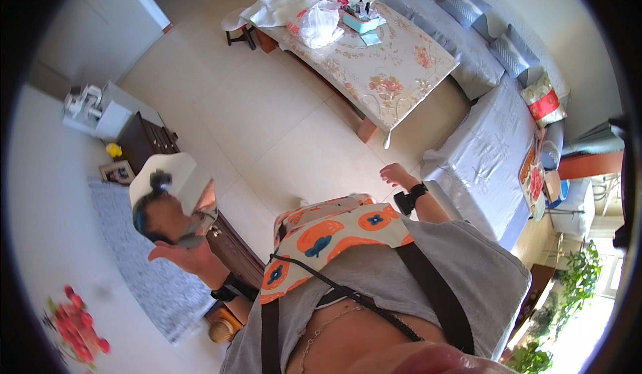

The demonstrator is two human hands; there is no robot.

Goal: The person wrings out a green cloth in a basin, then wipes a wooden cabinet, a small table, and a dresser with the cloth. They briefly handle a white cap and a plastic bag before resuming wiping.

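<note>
My left hand [186, 262] is at the lower edge of a scalloped mirror [165, 171], its thumb pointing left; its fingers are partly hidden, and I cannot tell whether they grip the mirror. The glass reflects a head with a camera on it. My right hand [397, 175] hangs over the tiled floor beside the sofa's end, fingers loosely bent, with nothing in it. Both wrists wear black straps, the right one with a small black device [404, 203]. An apron [321, 243] with an orange fruit print covers my front, over a grey shirt.
Ahead stands a long table [381, 103] with a floral cloth, bearing a white plastic bag [319, 25] and a turquoise basket [361, 23]. A stool [241, 35] is at its left end. A covered sofa [481, 158] runs along the right. A dark cabinet [145, 140] and a picture frame [117, 172] are left.
</note>
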